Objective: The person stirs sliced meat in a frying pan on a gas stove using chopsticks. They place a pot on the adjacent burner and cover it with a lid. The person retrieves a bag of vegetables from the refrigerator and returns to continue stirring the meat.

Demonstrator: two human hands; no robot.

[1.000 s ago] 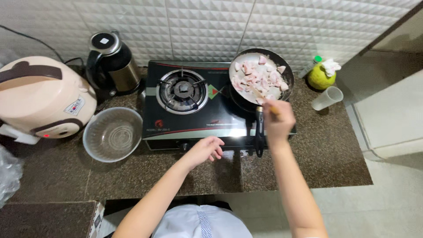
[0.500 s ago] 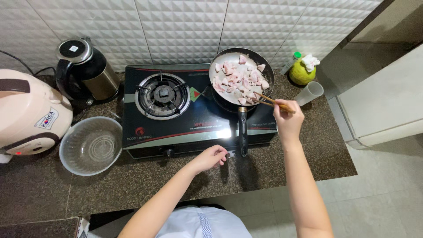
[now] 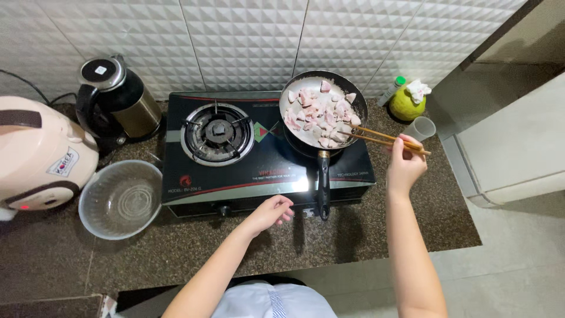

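Note:
My right hand (image 3: 404, 165) holds a pair of wooden chopsticks (image 3: 376, 137) whose tips reach into a black frying pan (image 3: 356, 104) full of pale pink meat pieces (image 3: 318, 115). The pan sits on the right burner of a black two-burner gas stove (image 3: 259, 168), its handle (image 3: 322, 182) pointing toward me. My left hand (image 3: 272, 213) rests loosely curled at the stove's front edge, near the knobs, holding nothing. The left burner (image 3: 216, 131) is bare.
A clear glass bowl (image 3: 120, 199) stands left of the stove, with a pink rice cooker (image 3: 38, 156) beyond it and a steel electric kettle (image 3: 116, 100) behind. At the right are a plastic cup (image 3: 420, 128), a yellow-green round bottle (image 3: 407, 103) and the dark granite counter's edge (image 3: 465, 212).
My right hand has drawn back to the right of the pan, with the chopstick tips still in the meat. My left hand stays by the stove's front. The camera view has shifted.

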